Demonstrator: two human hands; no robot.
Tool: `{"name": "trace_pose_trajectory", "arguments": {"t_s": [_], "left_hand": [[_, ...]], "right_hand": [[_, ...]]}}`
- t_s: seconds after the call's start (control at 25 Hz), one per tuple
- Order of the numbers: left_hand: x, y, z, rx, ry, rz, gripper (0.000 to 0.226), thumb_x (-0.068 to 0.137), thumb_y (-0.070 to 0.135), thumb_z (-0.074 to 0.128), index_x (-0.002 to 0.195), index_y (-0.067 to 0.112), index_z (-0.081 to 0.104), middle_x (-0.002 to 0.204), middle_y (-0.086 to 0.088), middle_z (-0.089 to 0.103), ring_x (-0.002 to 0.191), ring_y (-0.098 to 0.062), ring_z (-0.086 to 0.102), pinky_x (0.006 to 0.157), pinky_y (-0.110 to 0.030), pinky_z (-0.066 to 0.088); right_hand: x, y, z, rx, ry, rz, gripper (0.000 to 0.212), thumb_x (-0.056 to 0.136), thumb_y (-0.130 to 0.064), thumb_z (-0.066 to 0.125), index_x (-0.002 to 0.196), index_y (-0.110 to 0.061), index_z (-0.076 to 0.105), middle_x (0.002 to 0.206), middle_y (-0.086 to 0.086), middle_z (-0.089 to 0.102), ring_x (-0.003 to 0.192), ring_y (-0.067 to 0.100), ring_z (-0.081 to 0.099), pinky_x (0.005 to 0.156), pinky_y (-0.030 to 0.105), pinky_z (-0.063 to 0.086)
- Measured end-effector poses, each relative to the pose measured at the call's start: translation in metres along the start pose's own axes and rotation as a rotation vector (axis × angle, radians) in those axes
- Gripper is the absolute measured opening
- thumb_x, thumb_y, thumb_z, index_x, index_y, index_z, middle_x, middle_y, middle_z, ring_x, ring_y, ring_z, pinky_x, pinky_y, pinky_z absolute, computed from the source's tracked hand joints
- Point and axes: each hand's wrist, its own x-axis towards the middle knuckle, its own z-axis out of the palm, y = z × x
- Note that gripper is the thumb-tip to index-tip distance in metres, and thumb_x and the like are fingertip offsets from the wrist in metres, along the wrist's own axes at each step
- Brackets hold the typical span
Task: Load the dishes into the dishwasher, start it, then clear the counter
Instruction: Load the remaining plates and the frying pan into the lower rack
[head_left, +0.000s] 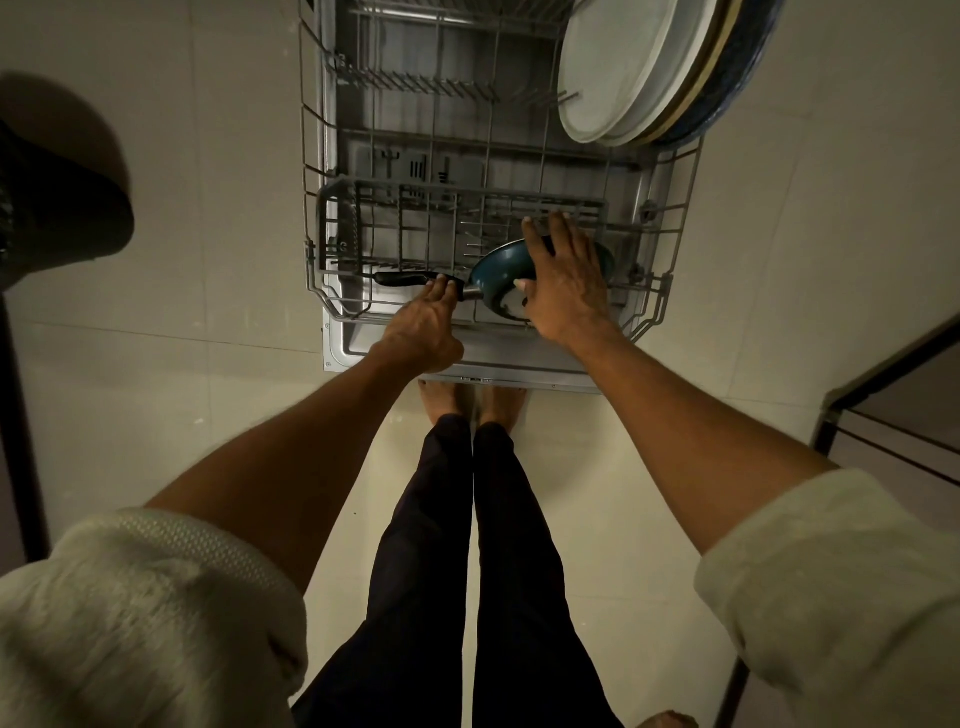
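The dishwasher's lower rack (311, 208) is pulled out over the open door (395, 358) in front of me. A small blue frying pan (501, 267) stands tilted on its edge at the rack's near side, its black handle (400, 279) pointing left. My left hand (423, 322) holds the handle close to the pan. My right hand (563, 283) lies over the pan's rim with its fingers spread and straight. Several large plates (623, 67) stand upright at the rack's far right.
A grey cutlery basket (337, 218) sits across the rack's near half. My bare feet (470, 402) stand at the door's front edge on a pale tiled floor. A dark metal shelf frame (893, 410) is at the right, a dark round object (57, 197) at the left.
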Motion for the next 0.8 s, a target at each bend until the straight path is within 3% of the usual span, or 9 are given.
{"name": "trace_pose_trajectory", "arguments": {"t_s": [0.64, 0.72, 0.8], "left_hand": [[-0.003, -0.004, 0.005, 0.049, -0.017, 0.012, 0.091, 0.087, 0.015, 0.059, 0.158, 0.01, 0.002, 0.167, -0.01, -0.001, 0.154, -0.023, 0.0, 0.125, -0.038, 0.012], [-0.01, -0.002, 0.008, 0.034, 0.01, 0.014, 0.09, 0.087, 0.013, 0.058, 0.158, 0.01, 0.003, 0.167, -0.011, 0.0, 0.154, -0.024, 0.002, 0.125, -0.037, 0.013], [-0.018, 0.001, 0.014, 0.016, 0.061, 0.029, 0.087, 0.087, 0.01, 0.056, 0.158, 0.009, 0.006, 0.167, -0.011, 0.004, 0.154, -0.024, 0.005, 0.124, -0.035, 0.015]], "right_hand": [[-0.005, -0.004, 0.005, -0.024, 0.034, -0.027, 0.097, 0.092, -0.034, 0.066, 0.16, -0.015, 0.0, 0.167, 0.013, -0.007, 0.154, 0.029, -0.008, 0.125, 0.042, -0.002], [-0.018, -0.005, 0.01, -0.003, 0.116, -0.018, 0.097, 0.089, -0.027, 0.07, 0.16, -0.011, 0.007, 0.167, 0.015, 0.0, 0.154, 0.031, 0.0, 0.126, 0.045, 0.006], [-0.036, -0.009, 0.019, 0.05, 0.244, 0.018, 0.086, 0.084, -0.017, 0.073, 0.155, -0.006, 0.027, 0.162, 0.018, 0.022, 0.149, 0.034, 0.023, 0.121, 0.046, 0.027]]}}
